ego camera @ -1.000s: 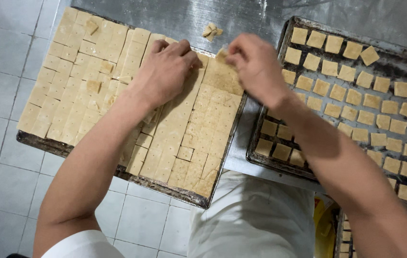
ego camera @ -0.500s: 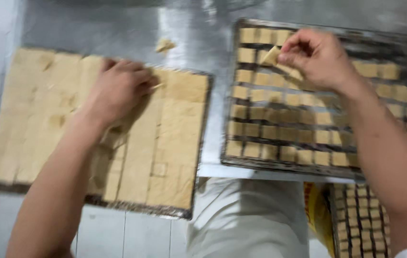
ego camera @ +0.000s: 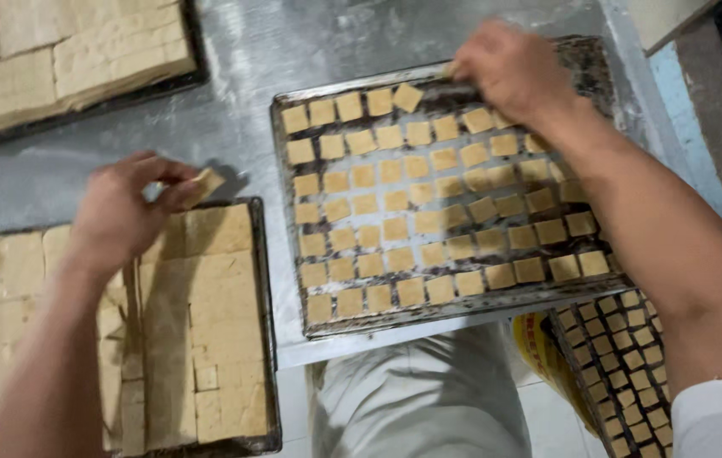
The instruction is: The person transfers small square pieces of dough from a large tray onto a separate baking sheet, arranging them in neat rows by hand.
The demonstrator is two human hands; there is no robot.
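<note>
- Holding one small square of dough [ego camera: 206, 183] in a pinch, the left hand [ego camera: 128, 212] hovers above the top edge of the cut dough slab [ego camera: 217, 314]; a second ago this hand lay flat on the slab.
- The right hand [ego camera: 509, 72] has moved from the slab to the far edge of the baking tray [ego camera: 289, 254]. Its fingers are closed on what appears to be another square [ego camera: 451, 69], though most of that piece is hidden.
- Judged from this change, pieces are going from slab to tray one at a time, and the far right corner of the tray is the section being filled.
- The tray is dark, scuffed metal, dusted with flour. It carries rows of pale tan squares [ego camera: 395, 229], near each other but apart; some sit slightly turned.
- The slab is matte and beige, scored into strips and squares, and rests in its own dark pan [ego camera: 262, 280].
- A second uncut slab [ego camera: 64, 59] lies at the far left.
- The surface [ego camera: 234, 110] is grey sheet metal with flour smears.
- Another filled tray [ego camera: 624, 373] shows lower right, below the surface.
</note>
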